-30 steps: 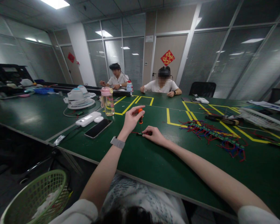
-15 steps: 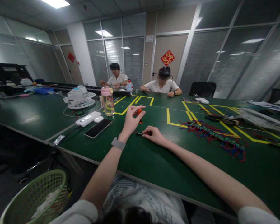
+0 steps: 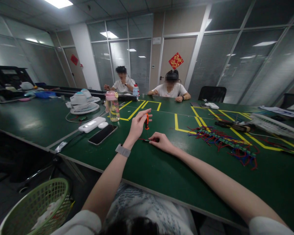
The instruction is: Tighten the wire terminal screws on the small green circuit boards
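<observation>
My left hand, with a grey band at the wrist, is around the handle of an orange and black screwdriver. Its fingers are fairly straight along the handle, and the thumb is partly hidden. The screwdriver stands nearly upright, its thin shaft pointing down to a small circuit board lying on the table. My right hand rests on the tabletop, closed in a pinch at the board's right end. Those fingertips cover part of the board. A red wire shows at its left.
On the green table, a phone, a white power strip and a pink-lidded bottle lie left. A row of wired circuit boards is on the right. Two people sit opposite. A green basket stands below the edge.
My left hand's fingers have straightened and shifted along the screwdriver handle, from a rounded pinch. The screwdriver stays upright over the board. My right hand has stayed in place.
</observation>
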`<action>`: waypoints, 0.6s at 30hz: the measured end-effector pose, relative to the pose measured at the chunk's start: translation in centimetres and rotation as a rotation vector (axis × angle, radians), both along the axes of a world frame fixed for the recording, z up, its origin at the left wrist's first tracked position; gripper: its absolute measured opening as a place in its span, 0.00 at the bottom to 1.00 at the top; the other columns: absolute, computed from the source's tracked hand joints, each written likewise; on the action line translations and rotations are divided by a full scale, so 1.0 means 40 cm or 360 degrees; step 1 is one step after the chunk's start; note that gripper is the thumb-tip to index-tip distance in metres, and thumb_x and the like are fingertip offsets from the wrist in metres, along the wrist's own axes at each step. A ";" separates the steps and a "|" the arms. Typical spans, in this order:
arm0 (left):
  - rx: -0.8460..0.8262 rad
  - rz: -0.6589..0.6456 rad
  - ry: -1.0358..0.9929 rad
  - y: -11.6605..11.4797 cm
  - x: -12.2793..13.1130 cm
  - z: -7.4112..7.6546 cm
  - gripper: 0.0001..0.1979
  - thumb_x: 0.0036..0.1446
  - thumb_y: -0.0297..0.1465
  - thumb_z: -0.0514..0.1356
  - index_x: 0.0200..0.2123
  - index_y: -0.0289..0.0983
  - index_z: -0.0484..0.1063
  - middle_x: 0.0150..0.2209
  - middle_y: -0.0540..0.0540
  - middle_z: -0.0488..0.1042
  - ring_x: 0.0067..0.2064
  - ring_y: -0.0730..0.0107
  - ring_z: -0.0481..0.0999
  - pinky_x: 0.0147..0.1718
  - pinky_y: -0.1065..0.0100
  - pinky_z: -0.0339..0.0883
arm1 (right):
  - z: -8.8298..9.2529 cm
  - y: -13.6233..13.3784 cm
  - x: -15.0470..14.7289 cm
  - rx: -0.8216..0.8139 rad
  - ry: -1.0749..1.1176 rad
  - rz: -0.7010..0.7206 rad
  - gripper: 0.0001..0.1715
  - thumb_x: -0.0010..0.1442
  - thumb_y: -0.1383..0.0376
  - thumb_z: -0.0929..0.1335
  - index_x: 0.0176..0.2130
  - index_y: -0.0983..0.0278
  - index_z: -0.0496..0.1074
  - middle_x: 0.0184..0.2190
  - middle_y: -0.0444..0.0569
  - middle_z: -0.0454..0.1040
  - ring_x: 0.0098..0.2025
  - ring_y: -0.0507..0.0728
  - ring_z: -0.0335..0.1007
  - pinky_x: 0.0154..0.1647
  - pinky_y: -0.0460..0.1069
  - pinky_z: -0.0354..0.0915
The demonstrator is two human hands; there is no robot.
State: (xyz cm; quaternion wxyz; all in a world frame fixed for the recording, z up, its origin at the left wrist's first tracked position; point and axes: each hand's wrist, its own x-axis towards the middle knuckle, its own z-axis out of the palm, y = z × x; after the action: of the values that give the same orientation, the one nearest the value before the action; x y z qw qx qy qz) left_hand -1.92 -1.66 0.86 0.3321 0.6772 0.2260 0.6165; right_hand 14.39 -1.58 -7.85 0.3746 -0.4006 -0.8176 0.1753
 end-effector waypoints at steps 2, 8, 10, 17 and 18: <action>-0.0070 -0.0072 -0.0029 0.004 0.002 -0.002 0.16 0.58 0.36 0.54 0.48 0.38 0.71 0.43 0.44 0.73 0.39 0.69 0.75 0.39 0.65 0.70 | 0.000 0.000 0.000 -0.0002 0.0000 0.0001 0.07 0.52 0.68 0.70 0.34 0.65 0.76 0.28 0.45 0.69 0.27 0.50 0.64 0.29 0.46 0.62; 0.0033 0.0269 0.0017 0.007 -0.002 -0.002 0.12 0.52 0.35 0.61 0.40 0.39 0.76 0.44 0.45 0.70 0.42 0.69 0.72 0.37 0.70 0.69 | 0.004 -0.003 -0.001 -0.0018 0.0024 -0.0001 0.06 0.51 0.68 0.70 0.34 0.65 0.76 0.27 0.45 0.68 0.27 0.50 0.63 0.28 0.45 0.62; -0.0012 0.0097 -0.0023 0.007 -0.002 -0.001 0.13 0.56 0.35 0.57 0.44 0.40 0.74 0.47 0.44 0.70 0.43 0.68 0.73 0.40 0.67 0.70 | 0.005 -0.004 -0.001 -0.0017 0.0025 0.0004 0.06 0.52 0.68 0.70 0.34 0.65 0.76 0.28 0.45 0.68 0.27 0.50 0.63 0.29 0.45 0.62; -0.0102 0.0036 -0.0036 0.002 0.010 -0.005 0.16 0.51 0.36 0.62 0.43 0.37 0.74 0.38 0.45 0.74 0.37 0.69 0.75 0.37 0.67 0.69 | 0.002 -0.003 0.000 -0.0006 0.0013 0.0003 0.07 0.52 0.68 0.70 0.34 0.65 0.76 0.28 0.45 0.69 0.28 0.50 0.64 0.29 0.45 0.62; -0.0063 0.0126 -0.0022 0.002 0.010 -0.004 0.14 0.50 0.36 0.62 0.41 0.38 0.75 0.38 0.45 0.73 0.37 0.70 0.74 0.36 0.68 0.69 | 0.002 -0.003 0.000 0.0000 0.0011 0.0004 0.07 0.52 0.68 0.70 0.34 0.65 0.76 0.28 0.45 0.69 0.27 0.50 0.64 0.29 0.45 0.62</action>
State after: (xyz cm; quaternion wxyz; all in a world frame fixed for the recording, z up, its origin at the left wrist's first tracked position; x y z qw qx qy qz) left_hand -1.53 -1.59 0.69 0.3224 0.6569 0.2623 0.6291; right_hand 14.38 -1.69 -7.76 0.3772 -0.3988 -0.8169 0.1771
